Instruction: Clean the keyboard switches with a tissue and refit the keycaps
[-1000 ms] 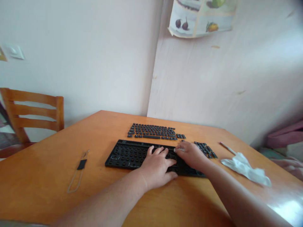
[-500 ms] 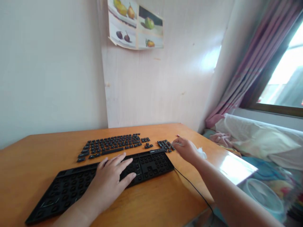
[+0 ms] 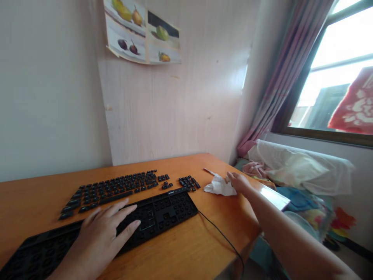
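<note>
A black keyboard base [image 3: 175,212] with its keys off lies slanted across the near side of the table. My left hand [image 3: 106,227] rests on it, fingers spread. To the right, my right hand [image 3: 238,182] has its fingers closed on the right edge of a crumpled white tissue [image 3: 218,186]. Behind the base, loose black keycaps [image 3: 116,186] are laid out in keyboard order. A smaller group of number-pad keycaps [image 3: 189,182] sits left of the tissue. Just behind the tissue lies a thin stick-like tool [image 3: 208,171], its kind unclear.
The keyboard's cable [image 3: 221,233] runs over the front edge of the wooden table [image 3: 163,249]. A flat white sheet or board [image 3: 274,197] lies at the right edge. Beyond are piled cloths [image 3: 291,171], a curtain [image 3: 276,77] and a window. Fruit pictures [image 3: 142,35] hang on the wall.
The view has turned right. My right hand has moved right, from beside the number-pad keycaps to the tissue. My left hand stays spread on the keyboard base.
</note>
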`<state>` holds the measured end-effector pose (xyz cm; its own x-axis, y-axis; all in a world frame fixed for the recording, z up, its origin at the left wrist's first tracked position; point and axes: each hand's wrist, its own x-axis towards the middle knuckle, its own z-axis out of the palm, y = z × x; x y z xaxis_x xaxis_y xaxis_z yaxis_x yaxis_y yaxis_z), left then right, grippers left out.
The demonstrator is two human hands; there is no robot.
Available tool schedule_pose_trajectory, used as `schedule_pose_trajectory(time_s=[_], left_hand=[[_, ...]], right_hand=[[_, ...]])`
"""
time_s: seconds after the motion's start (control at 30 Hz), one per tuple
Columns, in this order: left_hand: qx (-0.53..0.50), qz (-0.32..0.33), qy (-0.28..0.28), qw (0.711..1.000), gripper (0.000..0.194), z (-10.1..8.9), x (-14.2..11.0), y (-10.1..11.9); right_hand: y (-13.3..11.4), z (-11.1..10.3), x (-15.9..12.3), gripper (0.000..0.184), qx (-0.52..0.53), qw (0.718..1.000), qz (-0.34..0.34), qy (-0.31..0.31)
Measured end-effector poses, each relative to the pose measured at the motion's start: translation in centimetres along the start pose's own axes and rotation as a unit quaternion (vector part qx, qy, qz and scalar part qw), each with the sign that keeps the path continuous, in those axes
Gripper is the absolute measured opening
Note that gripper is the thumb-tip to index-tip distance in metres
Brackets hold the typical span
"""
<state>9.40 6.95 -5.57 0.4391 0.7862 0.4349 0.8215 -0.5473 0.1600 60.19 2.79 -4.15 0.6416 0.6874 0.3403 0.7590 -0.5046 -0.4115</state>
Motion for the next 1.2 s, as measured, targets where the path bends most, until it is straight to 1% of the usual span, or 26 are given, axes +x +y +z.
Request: schedule_pose_trajectory(time_s=[0.07, 0.1, 0.2, 0.3, 0.4, 0.47, 0.6, 0.7, 0.8, 0.93, 1.03, 1.13, 1.2], left_hand=[[0.003, -0.001, -0.001, 1.000, 0.052, 0.0, 0.0, -0.1], [0.003, -0.001, -0.003, 1.000, 0.053, 0.0, 0.0, -0.2], [0.004, 0.001, -0.005, 1.000, 0.052, 0.1, 0.0, -0.2], [0.005, 0.005, 0.005, 1.000, 0.051, 0.2, 0.0, -0.2], [0.007, 0.009, 0.022, 1.000, 0.051, 0.2, 0.0, -0.3], [0.009, 0.012, 0.034, 0.999, 0.050, 0.0, -0.1, -0.3], [0.006, 0.015, 0.050, 0.999, 0.049, -0.6, -0.1, 0.0], [0.001, 0.012, 0.047, 0.999, 0.047, -1.0, -0.1, 0.6], [-0.009, 0.010, 0.041, 0.999, 0.045, -1.2, -0.2, 1.1], [-0.026, 0.009, 0.043, 0.999, 0.042, -1.2, -0.3, 1.3], [-0.038, 0.014, 0.050, 0.998, 0.042, -1.2, -0.2, 1.3], [-0.054, 0.027, 0.054, 0.997, 0.043, -1.3, -0.2, 1.6], [-0.068, 0.034, 0.058, 0.995, 0.043, -1.4, -0.2, 1.8]], right_hand=[[0.2, 0.2, -0.2, 0.048, -0.007, 1.000, -0.007, -0.022], [0.2, 0.2, -0.3, 0.051, -0.011, 1.000, -0.011, -0.022], [-0.7, -0.2, -0.9, 0.055, -0.028, 0.999, -0.028, 0.009], [-2.3, -0.6, -2.0, 0.057, -0.038, 0.997, -0.068, 0.025], [-3.8, -0.3, -3.5, 0.057, -0.052, 0.993, -0.110, 0.001], [-4.4, 0.1, -4.4, 0.058, -0.065, 0.990, -0.123, -0.019], [-4.6, 1.2, -5.6, 0.054, -0.080, 0.988, -0.122, -0.044], [-4.2, 1.5, -5.9, 0.042, -0.068, 0.989, -0.118, -0.056], [-4.0, 1.1, -5.8, 0.034, -0.036, 0.992, -0.112, -0.050], [-4.7, 0.2, -5.9, 0.035, 0.048, 0.994, -0.100, -0.023], [-6.5, 0.0, -6.9, 0.036, 0.146, 0.983, -0.107, -0.030], [-9.0, 0.3, -8.5, 0.040, 0.243, 0.960, -0.129, -0.059], [-10.6, 0.9, -9.6, 0.041, 0.284, 0.945, -0.147, -0.073]])
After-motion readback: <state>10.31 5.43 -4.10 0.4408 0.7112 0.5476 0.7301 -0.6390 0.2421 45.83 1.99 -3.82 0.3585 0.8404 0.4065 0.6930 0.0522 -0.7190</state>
